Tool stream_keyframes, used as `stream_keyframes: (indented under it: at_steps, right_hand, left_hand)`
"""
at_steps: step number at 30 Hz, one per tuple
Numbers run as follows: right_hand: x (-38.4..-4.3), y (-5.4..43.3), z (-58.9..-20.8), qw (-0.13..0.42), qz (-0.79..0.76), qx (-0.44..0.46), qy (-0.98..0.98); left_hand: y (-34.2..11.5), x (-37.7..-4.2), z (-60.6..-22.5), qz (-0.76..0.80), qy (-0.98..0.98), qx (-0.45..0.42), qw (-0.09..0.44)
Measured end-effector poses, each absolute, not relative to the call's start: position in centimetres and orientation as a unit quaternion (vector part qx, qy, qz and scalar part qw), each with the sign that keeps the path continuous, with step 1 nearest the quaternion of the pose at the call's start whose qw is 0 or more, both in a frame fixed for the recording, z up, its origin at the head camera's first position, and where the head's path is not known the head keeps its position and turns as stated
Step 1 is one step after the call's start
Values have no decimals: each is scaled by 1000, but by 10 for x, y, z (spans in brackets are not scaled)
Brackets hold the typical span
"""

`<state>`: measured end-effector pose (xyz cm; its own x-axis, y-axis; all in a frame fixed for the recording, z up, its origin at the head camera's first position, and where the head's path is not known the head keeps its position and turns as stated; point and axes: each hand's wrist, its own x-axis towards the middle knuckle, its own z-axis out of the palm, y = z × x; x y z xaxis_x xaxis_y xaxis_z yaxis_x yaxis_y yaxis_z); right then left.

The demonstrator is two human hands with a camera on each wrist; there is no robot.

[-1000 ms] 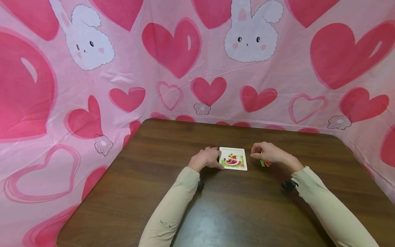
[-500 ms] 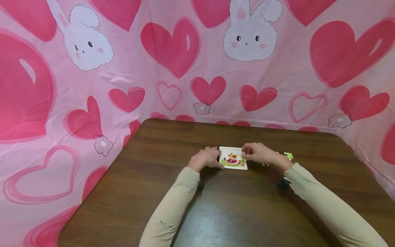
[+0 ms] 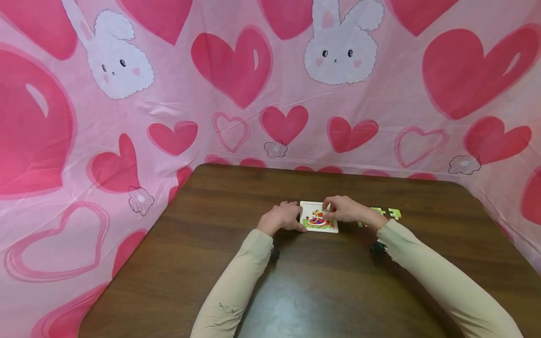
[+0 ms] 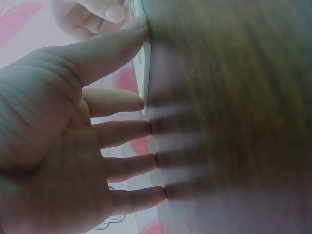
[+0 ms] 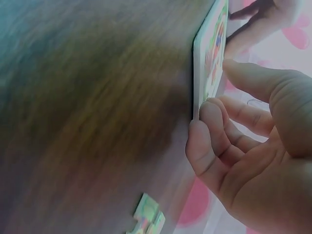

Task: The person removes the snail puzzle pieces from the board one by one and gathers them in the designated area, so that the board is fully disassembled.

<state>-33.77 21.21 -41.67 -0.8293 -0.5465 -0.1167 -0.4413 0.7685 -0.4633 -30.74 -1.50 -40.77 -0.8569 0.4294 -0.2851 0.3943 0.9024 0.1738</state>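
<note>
A square white-framed jigsaw puzzle (image 3: pixel 310 210) lies on the table, part of its bright red, green and yellow picture filled in. At its left side rests my left hand (image 3: pixel 280 218), fingers spread and fairly straight; in the left wrist view the thumb (image 4: pixel 117 46) and index finger touch the frame while the other fingertips stand on the tabletop. My right hand (image 3: pixel 347 209) reaches over the puzzle's right half with bent fingers, pinching a puzzle piece that those fingers hide. In the right wrist view its thumb (image 5: pixel 248 78) and curled fingers are right at the frame's edge.
Several loose green puzzle pieces (image 3: pixel 395 213) lie to the right of the puzzle, partly behind the right forearm. The brown wooden table (image 3: pixel 236 188) has rounded corners. Pink cloth (image 3: pixel 287 94) with hearts and rabbits hangs behind it and at the sides.
My right hand has moved left from beside the loose pieces to over the puzzle, uncovering green pieces behind it. The left hand has stayed at the puzzle's left edge.
</note>
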Motion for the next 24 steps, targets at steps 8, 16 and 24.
stream_keyframes:
  at_steps: [8, 16, 24]
  right_hand:
    - [-340, 200, -419, 115, -191, -275, 935]
    - [-338, 192, -418, 117, -194, -275, 934]
    - [-337, 192, -415, 131, -201, -264, 934]
  left_hand:
    - [-16, -309, -408, 64, 961, 210, 166]
    - [-18, -310, -408, 61, 963, 206, 162]
    - [-16, -309, -409, 66, 962, 211, 162]
